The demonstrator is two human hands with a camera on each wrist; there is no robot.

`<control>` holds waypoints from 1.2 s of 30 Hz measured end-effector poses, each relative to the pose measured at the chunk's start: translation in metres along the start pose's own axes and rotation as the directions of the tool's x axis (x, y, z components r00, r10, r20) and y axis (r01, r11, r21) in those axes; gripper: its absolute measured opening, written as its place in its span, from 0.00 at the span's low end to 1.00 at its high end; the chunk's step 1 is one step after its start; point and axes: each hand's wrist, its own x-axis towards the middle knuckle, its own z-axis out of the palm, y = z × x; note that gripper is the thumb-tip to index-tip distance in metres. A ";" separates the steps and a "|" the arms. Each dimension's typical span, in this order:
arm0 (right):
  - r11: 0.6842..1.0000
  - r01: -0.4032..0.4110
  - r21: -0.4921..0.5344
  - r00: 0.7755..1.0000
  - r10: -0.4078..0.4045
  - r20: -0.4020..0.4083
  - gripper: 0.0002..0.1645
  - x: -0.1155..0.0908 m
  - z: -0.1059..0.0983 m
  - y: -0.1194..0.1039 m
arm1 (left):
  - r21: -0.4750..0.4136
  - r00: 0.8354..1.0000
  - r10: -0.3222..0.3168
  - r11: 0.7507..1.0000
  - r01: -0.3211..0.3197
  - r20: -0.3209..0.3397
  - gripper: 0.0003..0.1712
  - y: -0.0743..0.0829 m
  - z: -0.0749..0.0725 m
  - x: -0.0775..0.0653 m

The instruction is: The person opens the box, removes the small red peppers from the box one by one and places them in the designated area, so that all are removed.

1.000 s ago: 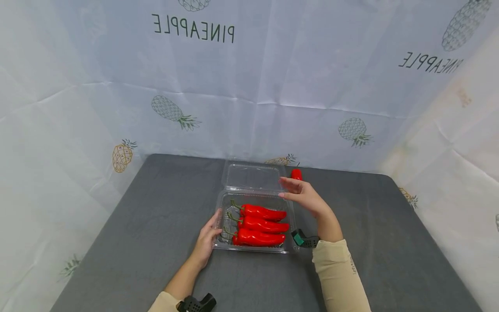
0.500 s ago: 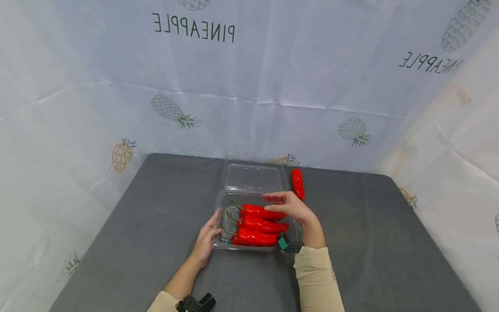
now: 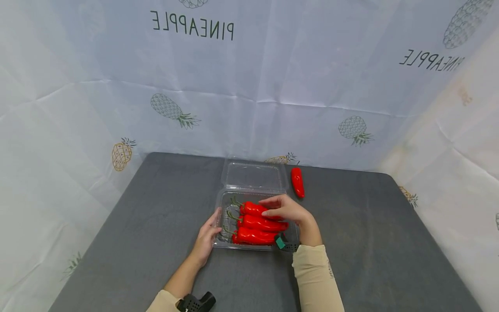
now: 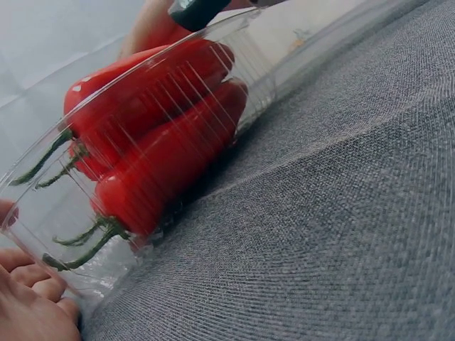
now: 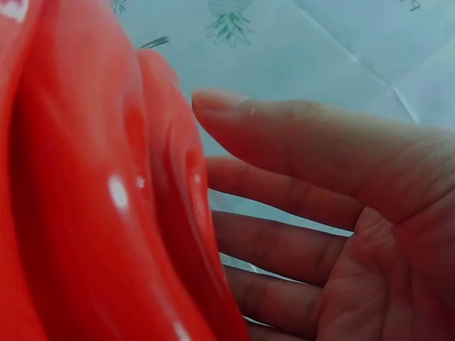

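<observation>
A clear plastic clamshell box sits on the table with its lid folded back. Long glossy red peppers with green stems lie crosswise inside, the front one nearest the person. My left hand grips the box's left wall, thumb over the rim and fingers outside, as the left wrist view also shows. My right hand reaches in from the right and pinches the far red pepper, thumb on the near side and fingers behind it. Part of that pepper is hidden by the hand.
One more red pepper lies outside the box, right of the open lid. The dark grey tabletop ends against a white curtain printed with pineapples.
My right hand has come from above the loose pepper, now left lying behind, leftward and down onto the far pepper in the box. The left hand stays where it was.
</observation>
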 end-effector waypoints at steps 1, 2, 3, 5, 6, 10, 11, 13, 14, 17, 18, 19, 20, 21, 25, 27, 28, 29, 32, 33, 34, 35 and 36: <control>1.000 0.001 -0.005 1.000 -0.001 0.000 0.26 0.000 0.000 0.000 | 0.000 1.000 0.003 1.000 -0.003 0.003 0.36 0.000 0.000 0.000; 1.000 -0.002 -0.007 1.000 0.002 -0.001 0.26 0.001 0.000 0.000 | -0.003 1.000 0.005 1.000 -0.005 0.004 0.36 0.000 0.000 0.001; 1.000 -0.001 -0.015 1.000 0.001 -0.002 0.26 0.001 0.000 0.001 | -0.004 1.000 0.008 1.000 -0.008 0.006 0.36 -0.001 0.000 0.001; 1.000 -0.006 -0.027 1.000 0.006 -0.006 0.25 0.002 0.001 0.003 | -0.006 1.000 0.011 1.000 -0.011 0.009 0.36 -0.001 0.000 0.001; 0.999 -0.010 -0.032 1.000 0.010 -0.009 0.25 0.003 0.001 0.003 | -0.006 1.000 0.011 1.000 -0.011 0.009 0.36 -0.001 0.000 0.001; 0.999 -0.025 -0.047 1.000 0.024 -0.015 0.24 0.004 0.003 0.005 | -0.001 1.000 0.010 1.000 -0.010 0.005 0.36 -0.002 0.000 0.001; 0.998 -0.027 -0.048 1.000 0.026 -0.015 0.24 0.005 0.003 0.005 | 0.002 1.000 0.009 1.000 -0.009 0.002 0.36 -0.001 0.000 0.001; 0.998 -0.027 -0.050 1.000 0.027 -0.013 0.24 0.005 0.003 0.005 | 0.008 1.000 0.013 1.000 -0.013 0.003 0.36 -0.001 0.000 0.001; 0.998 -0.027 -0.050 1.000 0.027 -0.012 0.24 0.005 0.003 0.005 | 0.009 1.000 0.012 1.000 -0.012 0.000 0.36 -0.001 0.000 0.000; 0.998 -0.027 -0.049 1.000 0.027 -0.010 0.24 0.005 0.003 0.005 | 0.009 1.000 0.009 1.000 -0.009 -0.002 0.36 0.000 0.001 0.000; 0.998 -0.027 -0.048 1.000 0.026 -0.009 0.24 0.004 0.003 0.004 | 0.009 1.000 0.010 1.000 -0.011 0.001 0.36 0.000 0.001 0.000; 0.999 -0.026 -0.047 1.000 0.026 -0.010 0.24 0.004 0.003 0.005 | 0.009 1.000 0.007 1.000 -0.007 -0.001 0.36 0.000 0.001 0.000; 0.999 -0.026 -0.046 1.000 0.026 -0.010 0.24 0.004 0.003 0.005 | 0.008 1.000 0.003 1.000 -0.003 -0.003 0.36 -0.001 0.001 0.000; 0.999 -0.026 -0.045 1.000 0.025 -0.011 0.24 0.004 0.004 0.005 | 0.008 1.000 0.001 1.000 -0.001 -0.001 0.36 -0.001 0.001 0.000; 0.999 -0.019 -0.050 1.000 0.019 -0.014 0.24 0.006 0.004 0.007 | 0.014 1.000 0.003 1.000 -0.003 0.001 0.37 -0.001 0.000 0.000; 0.998 -0.013 -0.055 1.000 0.012 -0.015 0.24 0.006 0.004 0.007 | 0.012 1.000 0.005 1.000 -0.005 0.002 0.37 -0.001 0.000 0.000; 0.998 -0.009 -0.059 1.000 0.008 -0.017 0.24 0.006 0.004 0.007 | 0.011 1.000 0.008 1.000 -0.008 0.004 0.37 -0.001 0.000 0.000; 0.998 -0.005 -0.064 1.000 0.004 -0.018 0.24 0.006 0.004 0.007 | 0.008 1.000 0.010 1.000 -0.010 0.006 0.37 -0.001 0.000 0.000; 0.997 0.006 -0.079 1.000 -0.008 -0.025 0.24 0.006 0.004 0.006 | 0.001 1.000 0.015 1.000 -0.015 0.013 0.37 -0.002 0.000 0.000; 0.996 0.008 -0.087 0.999 -0.011 -0.031 0.24 0.006 0.004 0.006 | 0.000 1.000 0.014 1.000 -0.014 0.015 0.37 -0.002 0.000 0.000; 0.996 0.009 -0.092 0.999 -0.013 -0.036 0.24 0.006 0.004 0.006 | -0.002 1.000 0.015 1.000 -0.015 0.016 0.37 -0.002 0.000 0.000; 0.995 0.013 -0.096 0.999 -0.017 -0.043 0.24 0.005 0.004 0.005 | -0.001 1.000 0.013 1.000 -0.013 0.017 0.37 -0.002 0.000 0.000; 0.995 0.016 -0.101 0.999 -0.021 -0.050 0.24 0.005 0.004 0.004 | 0.001 1.000 0.011 1.000 -0.011 0.018 0.37 -0.001 0.000 0.000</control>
